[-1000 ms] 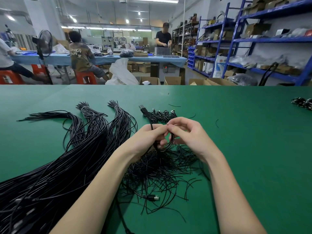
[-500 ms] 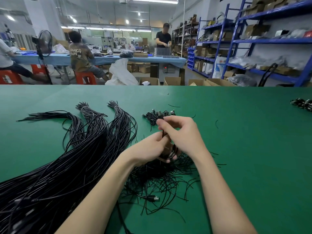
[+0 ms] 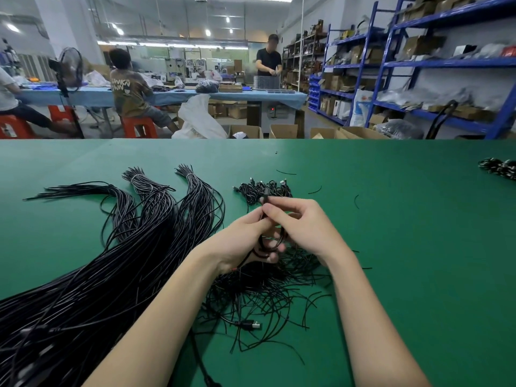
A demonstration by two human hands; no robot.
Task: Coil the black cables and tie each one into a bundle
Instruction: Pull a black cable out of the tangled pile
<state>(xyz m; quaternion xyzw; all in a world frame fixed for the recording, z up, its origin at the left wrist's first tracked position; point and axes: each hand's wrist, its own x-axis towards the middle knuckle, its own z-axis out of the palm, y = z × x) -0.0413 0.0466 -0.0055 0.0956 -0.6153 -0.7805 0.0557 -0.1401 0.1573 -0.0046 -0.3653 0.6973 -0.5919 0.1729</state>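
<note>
Both my hands pinch one coiled black cable above the green table.

My left hand grips the thin glossy coiled cable; my right hand pinches its plug end; beyond, tied bundles lie on matte felt.

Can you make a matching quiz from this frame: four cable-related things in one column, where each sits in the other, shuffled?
Things:
1. coil
2. USB plug
3. long cables
4. done bundles

Places:
A. flat on the table, near side, between the forearms
B. fanned over the table's left part
C. held between the left hand and right hand
D. just beyond the hands, mid table

Pairs: 1-C, 2-A, 3-B, 4-D
</note>
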